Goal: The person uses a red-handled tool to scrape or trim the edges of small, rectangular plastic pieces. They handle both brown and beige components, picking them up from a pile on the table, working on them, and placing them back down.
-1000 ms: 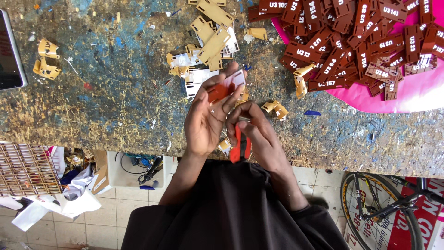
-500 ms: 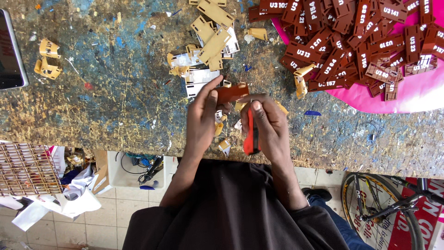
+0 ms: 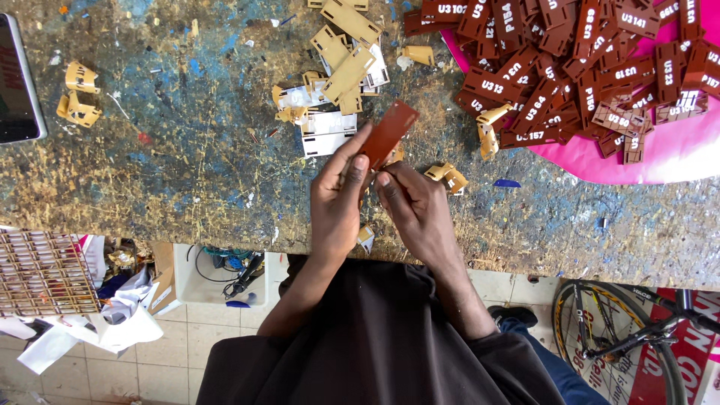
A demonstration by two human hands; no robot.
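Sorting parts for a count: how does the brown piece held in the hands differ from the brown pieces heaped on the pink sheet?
The held brown piece shows a plain, unmarked face; the heaped brown pieces show white printed characters. The held one is lifted and tilted above the workbench, pinched by the left hand with the right hand beside it; the heaped ones lie overlapping on the pink sheet. Both are flat, rectangular and reddish brown.

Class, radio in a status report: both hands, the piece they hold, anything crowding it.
Left hand pinching flat brown rectangular tag, tilted above the paint-flecked workbench. Right hand at its lower end. Tan plastic scraps beside the hands; nothing blocking.
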